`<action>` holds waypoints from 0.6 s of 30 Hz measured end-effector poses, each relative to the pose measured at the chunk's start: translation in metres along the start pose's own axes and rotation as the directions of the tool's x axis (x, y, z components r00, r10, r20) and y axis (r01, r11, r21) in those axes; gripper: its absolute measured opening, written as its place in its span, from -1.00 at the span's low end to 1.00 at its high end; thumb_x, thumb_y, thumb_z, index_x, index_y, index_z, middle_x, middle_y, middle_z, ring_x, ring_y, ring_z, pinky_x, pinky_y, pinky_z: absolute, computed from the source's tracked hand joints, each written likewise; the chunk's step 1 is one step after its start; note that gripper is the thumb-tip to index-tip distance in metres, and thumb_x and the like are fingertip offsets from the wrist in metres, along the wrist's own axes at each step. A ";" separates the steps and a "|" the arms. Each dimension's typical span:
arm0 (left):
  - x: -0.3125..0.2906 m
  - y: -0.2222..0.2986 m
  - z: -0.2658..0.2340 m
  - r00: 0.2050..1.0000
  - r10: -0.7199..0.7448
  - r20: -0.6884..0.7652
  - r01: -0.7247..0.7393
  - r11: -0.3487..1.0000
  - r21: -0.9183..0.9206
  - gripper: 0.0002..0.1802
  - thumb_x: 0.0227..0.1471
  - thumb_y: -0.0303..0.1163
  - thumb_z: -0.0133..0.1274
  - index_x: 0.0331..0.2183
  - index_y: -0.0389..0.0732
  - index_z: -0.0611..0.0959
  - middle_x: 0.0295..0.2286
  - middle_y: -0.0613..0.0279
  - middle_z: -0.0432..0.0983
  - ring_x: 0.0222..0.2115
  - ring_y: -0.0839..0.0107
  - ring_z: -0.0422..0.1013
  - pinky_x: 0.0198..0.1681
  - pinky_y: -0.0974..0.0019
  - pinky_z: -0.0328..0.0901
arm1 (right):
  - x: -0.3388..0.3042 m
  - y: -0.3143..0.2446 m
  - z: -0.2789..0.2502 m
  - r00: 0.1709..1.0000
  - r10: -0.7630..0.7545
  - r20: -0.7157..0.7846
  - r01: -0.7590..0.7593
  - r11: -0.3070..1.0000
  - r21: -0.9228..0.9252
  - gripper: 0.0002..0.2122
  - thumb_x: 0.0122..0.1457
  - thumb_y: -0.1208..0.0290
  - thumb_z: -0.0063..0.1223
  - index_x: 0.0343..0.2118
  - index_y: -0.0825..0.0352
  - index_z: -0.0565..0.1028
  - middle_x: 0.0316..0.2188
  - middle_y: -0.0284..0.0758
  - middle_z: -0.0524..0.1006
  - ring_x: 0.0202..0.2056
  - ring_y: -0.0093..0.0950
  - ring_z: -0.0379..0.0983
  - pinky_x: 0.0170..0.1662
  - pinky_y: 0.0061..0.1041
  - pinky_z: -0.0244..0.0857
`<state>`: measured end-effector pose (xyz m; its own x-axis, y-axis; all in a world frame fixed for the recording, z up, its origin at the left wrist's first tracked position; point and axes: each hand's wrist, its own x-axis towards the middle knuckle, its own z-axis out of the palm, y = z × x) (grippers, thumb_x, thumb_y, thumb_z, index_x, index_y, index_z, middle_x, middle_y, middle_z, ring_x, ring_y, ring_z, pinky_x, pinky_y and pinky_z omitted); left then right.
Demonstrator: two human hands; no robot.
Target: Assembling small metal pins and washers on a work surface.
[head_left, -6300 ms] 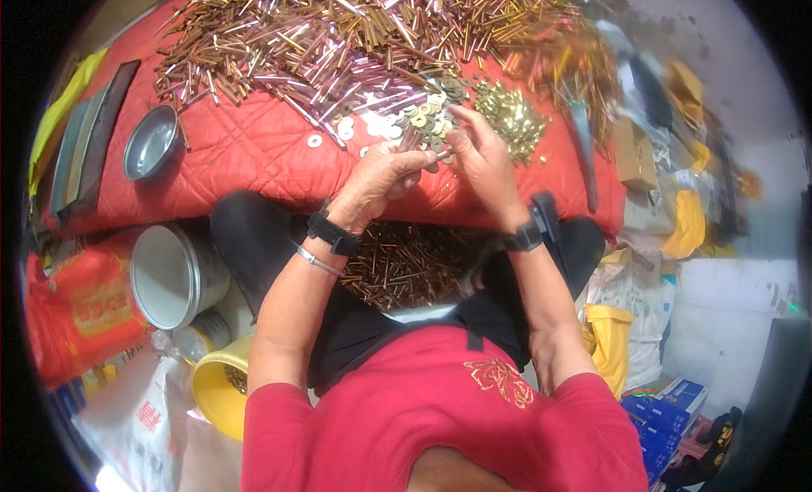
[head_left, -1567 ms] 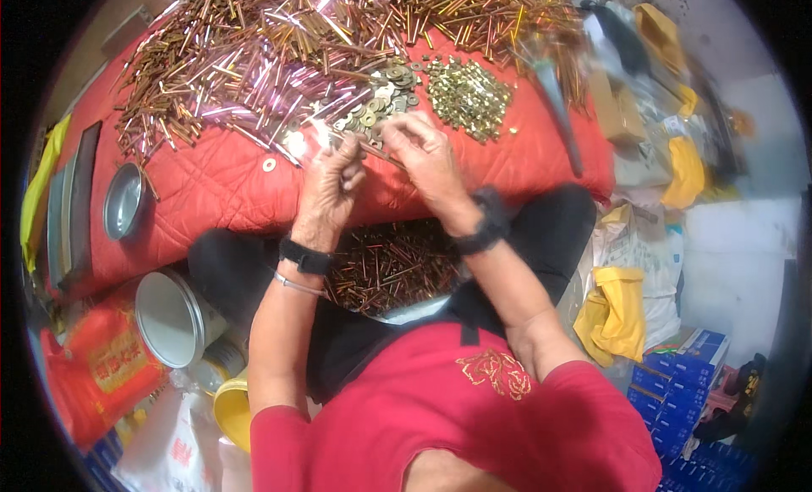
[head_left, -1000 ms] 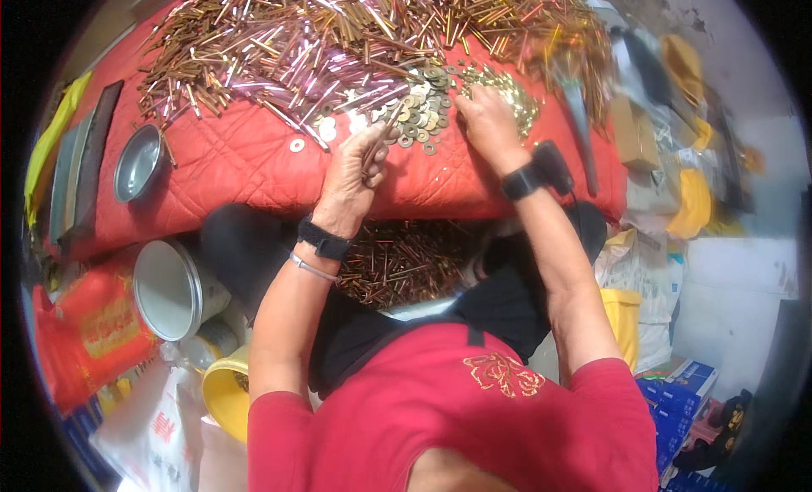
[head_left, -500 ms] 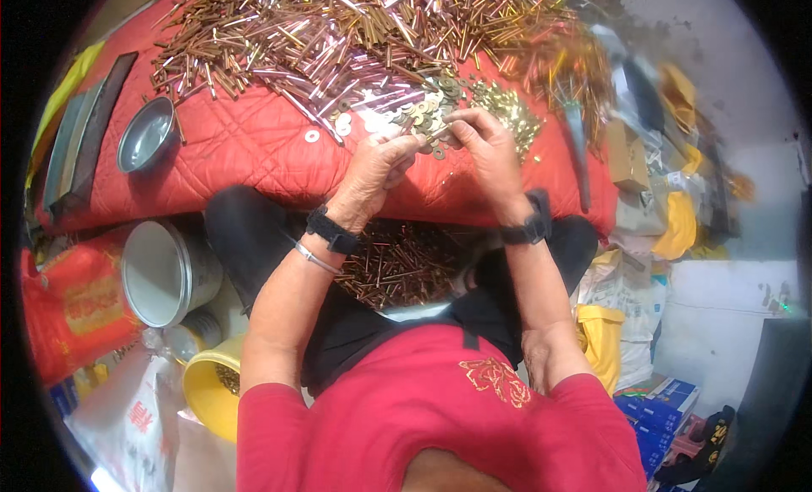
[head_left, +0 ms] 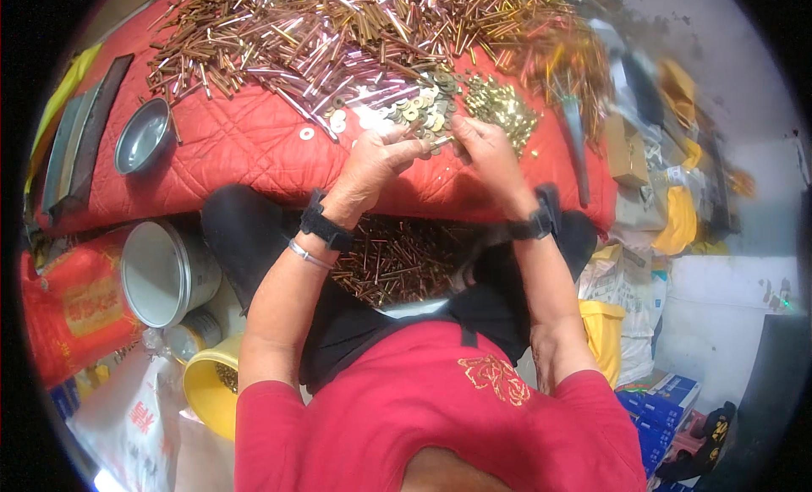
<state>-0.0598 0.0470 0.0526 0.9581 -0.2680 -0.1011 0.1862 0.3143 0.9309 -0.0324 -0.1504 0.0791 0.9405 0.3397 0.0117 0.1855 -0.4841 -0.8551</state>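
My left hand [head_left: 376, 164] is over the near edge of a loose heap of flat washers [head_left: 433, 111], thumb and fingers closed in a pinch. A small pale metal piece shows by its fingertips, too small to name. Close on its right, my right hand [head_left: 491, 153] has its thumb and fingers drawn together, slightly blurred; what they hold, if anything, is hidden. Right of the washers lies a pile of small brass-coloured pieces [head_left: 503, 107]. Behind them spreads a large heap of thin copper- and pink-toned metal rods [head_left: 338, 39]. All rest on a red quilted cover [head_left: 245, 158].
A metal bowl [head_left: 144, 137] stands on the cover's left, beside a dark long trough [head_left: 89, 141]. More rods [head_left: 393, 259] lie below, between my legs. Buckets, including a yellow bucket [head_left: 207, 395], stand at left; yellow bags [head_left: 602, 331] and blue boxes [head_left: 664, 416] at right.
My hands were together at a thin metal piece; now they are slightly farther apart. The right hand has turned and its wrist has shifted a little right.
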 end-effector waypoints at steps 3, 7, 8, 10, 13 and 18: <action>0.001 0.000 -0.002 0.998 -0.064 0.026 0.065 0.997 -0.049 -0.82 -0.03 -0.29 0.13 -0.46 -0.20 0.63 -0.71 0.58 0.23 -0.71 0.75 0.05 -0.65 0.58 -0.10 | 0.009 0.008 0.001 0.926 -0.350 -0.143 0.324 0.930 -0.176 -0.73 0.27 0.24 -0.16 -0.27 0.38 0.45 -0.60 -0.32 0.38 -0.56 -0.40 0.32 -0.41 -0.46 0.25; 0.002 -0.004 -0.005 0.997 -0.072 0.008 0.072 0.995 -0.071 -0.81 -0.03 -0.27 0.13 -0.46 -0.21 0.62 -0.71 0.58 0.23 -0.73 0.75 0.04 -0.68 0.59 -0.13 | 0.003 -0.008 0.019 0.941 -0.276 -0.196 0.288 0.957 0.040 -0.75 0.27 0.29 -0.13 -0.10 0.32 0.44 -0.53 -0.37 0.40 -0.54 -0.55 0.30 -0.40 -0.52 0.26; 0.003 -0.007 -0.006 0.998 -0.067 0.018 0.068 0.996 -0.062 -0.80 -0.02 -0.27 0.13 -0.46 -0.21 0.62 -0.71 0.58 0.23 -0.73 0.75 0.03 -0.68 0.58 -0.13 | 0.001 -0.012 0.018 0.952 -0.246 -0.180 0.249 0.968 -0.008 -0.75 0.26 0.33 -0.12 -0.07 0.31 0.42 -0.49 -0.37 0.40 -0.51 -0.57 0.31 -0.37 -0.53 0.26; 0.005 -0.013 -0.008 0.998 -0.058 0.037 0.060 0.997 -0.043 -0.80 -0.02 -0.27 0.13 -0.47 -0.21 0.62 -0.71 0.58 0.23 -0.74 0.74 0.03 -0.69 0.58 -0.14 | 0.000 -0.019 0.018 0.971 -0.185 -0.150 0.170 0.980 -0.103 -0.73 0.24 0.41 -0.10 -0.01 0.29 0.39 -0.42 -0.37 0.41 -0.44 -0.60 0.32 -0.32 -0.56 0.26; 0.002 -0.007 -0.005 0.993 -0.096 0.073 0.100 0.994 -0.047 -0.80 -0.03 -0.26 0.14 -0.46 -0.21 0.62 -0.70 0.58 0.24 -0.75 0.74 0.02 -0.69 0.57 -0.14 | -0.001 -0.020 0.010 0.991 0.056 -0.123 -0.044 0.995 0.094 -0.70 0.20 0.49 -0.05 0.01 0.27 0.38 -0.42 -0.36 0.41 -0.42 -0.61 0.33 -0.31 -0.57 0.26; 0.002 -0.005 -0.005 0.992 -0.119 0.040 0.121 0.992 -0.046 -0.80 -0.02 -0.26 0.12 -0.47 -0.21 0.61 -0.70 0.58 0.23 -0.75 0.74 0.02 -0.70 0.58 -0.14 | 0.000 -0.017 0.018 0.936 -0.260 -0.236 0.270 0.963 0.010 -0.67 0.20 0.41 -0.03 0.04 0.25 0.37 -0.50 -0.30 0.44 -0.47 -0.57 0.37 -0.33 -0.53 0.29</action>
<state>-0.0577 0.0498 0.0463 0.9196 -0.3400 -0.1967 0.3101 0.3210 0.8949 -0.0408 -0.1276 0.0846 0.8994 0.2537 0.3560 0.4300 -0.3663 -0.8252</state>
